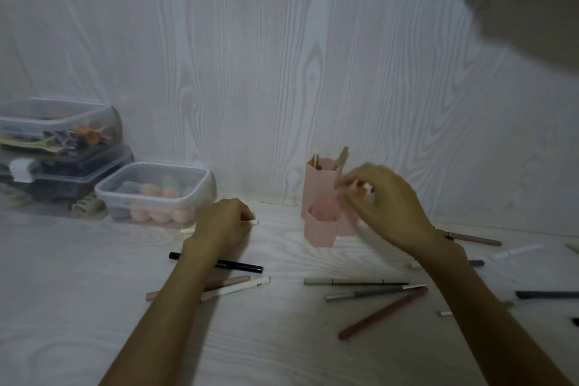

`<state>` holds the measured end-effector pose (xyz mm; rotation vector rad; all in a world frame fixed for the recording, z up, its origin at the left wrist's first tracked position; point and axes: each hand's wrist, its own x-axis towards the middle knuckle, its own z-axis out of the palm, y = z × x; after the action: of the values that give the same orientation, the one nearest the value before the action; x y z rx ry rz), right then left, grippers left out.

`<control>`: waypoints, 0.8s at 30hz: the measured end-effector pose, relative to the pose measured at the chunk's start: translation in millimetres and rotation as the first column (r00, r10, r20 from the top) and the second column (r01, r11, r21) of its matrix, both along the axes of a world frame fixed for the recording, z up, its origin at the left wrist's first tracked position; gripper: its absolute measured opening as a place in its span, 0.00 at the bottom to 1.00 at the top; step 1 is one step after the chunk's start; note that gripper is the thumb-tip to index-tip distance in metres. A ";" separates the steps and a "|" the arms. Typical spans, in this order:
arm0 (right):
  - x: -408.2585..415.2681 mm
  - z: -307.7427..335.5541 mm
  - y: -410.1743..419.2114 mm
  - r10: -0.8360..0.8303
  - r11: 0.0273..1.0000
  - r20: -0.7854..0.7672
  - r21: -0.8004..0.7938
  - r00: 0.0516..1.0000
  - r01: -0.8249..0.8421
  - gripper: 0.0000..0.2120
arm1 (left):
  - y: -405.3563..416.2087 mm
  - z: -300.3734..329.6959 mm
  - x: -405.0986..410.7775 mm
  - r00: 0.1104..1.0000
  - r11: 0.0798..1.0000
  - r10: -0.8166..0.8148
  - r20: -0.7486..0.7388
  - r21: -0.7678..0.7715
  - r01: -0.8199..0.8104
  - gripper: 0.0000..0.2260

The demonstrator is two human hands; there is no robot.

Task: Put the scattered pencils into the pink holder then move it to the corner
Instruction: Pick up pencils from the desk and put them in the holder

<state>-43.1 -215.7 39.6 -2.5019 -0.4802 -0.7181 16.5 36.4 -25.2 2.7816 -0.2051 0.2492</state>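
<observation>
Many pencils (355, 282) scattered around pink holder (322, 213); sponge box (156, 191) left.

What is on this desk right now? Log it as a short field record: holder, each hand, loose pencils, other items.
holder: pink holder upright near the back wall, a couple of items already standing in its tall compartment
left hand: left hand closed on a white pencil at the tabletop
right hand: right hand blurred beside the holder; grip unclear
loose pencils: many lying flat, including a black pencil and a red-brown pencil
other items: clear box of sponges, stacked clear boxes
</observation>
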 end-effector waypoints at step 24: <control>-14.5 -22.6 -23.4 0.081 0.957 -0.634 -0.166 0.769 -0.237 0.08 | -96.1 68.8 -21.0 0.824 0.505 0.150 0.546 -0.759 0.411 0.06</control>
<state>-57.5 -239.1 17.0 -2.6722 -0.5397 0.2735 -4.5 -59.6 43.7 1.5905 -0.3291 0.8636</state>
